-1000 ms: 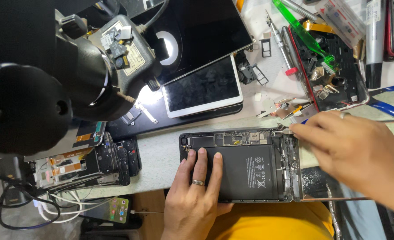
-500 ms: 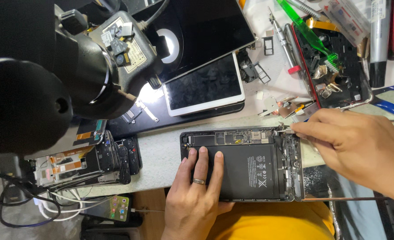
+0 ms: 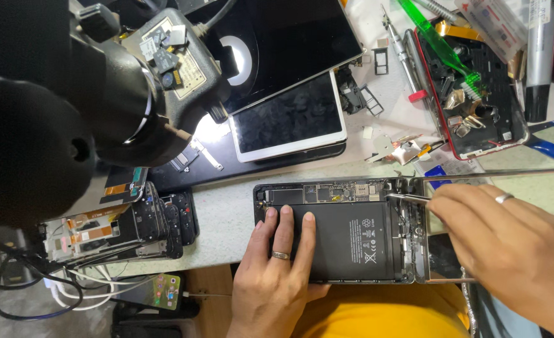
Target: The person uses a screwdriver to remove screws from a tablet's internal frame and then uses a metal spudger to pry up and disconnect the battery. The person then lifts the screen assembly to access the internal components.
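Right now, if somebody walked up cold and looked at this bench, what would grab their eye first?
Probably the opened tablet at centre, its black battery exposed, with the left hand pressed flat on it and the right hand bringing tweezers to its upper right edge. Next, the big black microscope looming at upper left, with a white-framed tablet lying face up beside it.

An opened tablet (image 3: 342, 231) lies on the worktop (image 3: 227, 209). The left hand (image 3: 277, 275) rests flat on its battery (image 3: 352, 241); the right hand (image 3: 508, 244), at its right end, holds tweezers (image 3: 407, 198) over the top edge. Behind it lies a smaller tablet (image 3: 289, 122), a microscope (image 3: 70, 106) to the far left, a parts tray (image 3: 471, 94) to the right.
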